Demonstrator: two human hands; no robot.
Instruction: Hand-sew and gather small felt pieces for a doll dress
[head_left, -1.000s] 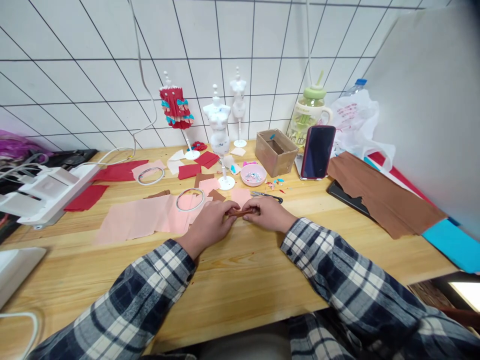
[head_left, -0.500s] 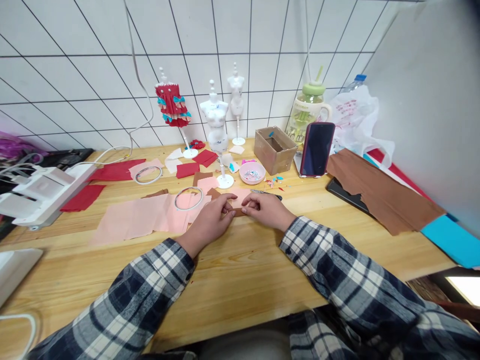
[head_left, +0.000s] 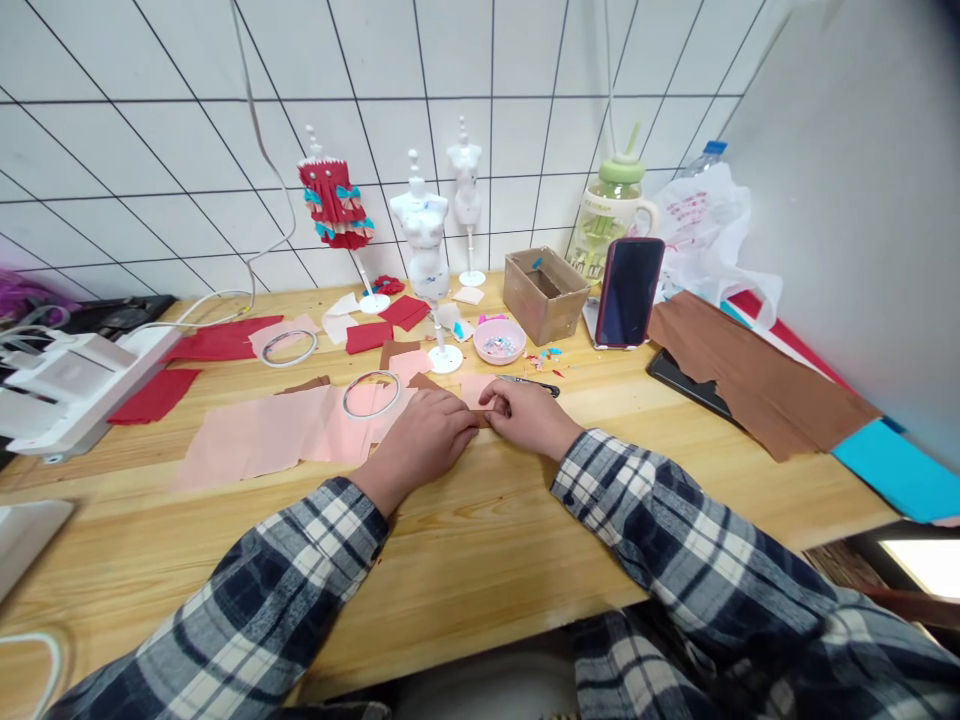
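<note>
My left hand and my right hand meet at the middle of the wooden table. Between them lies a small brown folded piece, mostly hidden under the fingers. The left hand's fingers lie close together, pressing down on it. The right hand's fingers are curled and pinch its other end. Just beyond the hands is a light pink square. Pink sheets and a clear tape ring lie left of my left hand.
Behind the hands are a white mannequin, a pink bowl, small scissors, a cardboard box and a propped phone. A brown sheet lies to the right. Red pieces and a white device are at the left.
The brown piece was held up between both hands; now it is down on the table and my left hand has flattened over it. The view has tilted a little downward.
</note>
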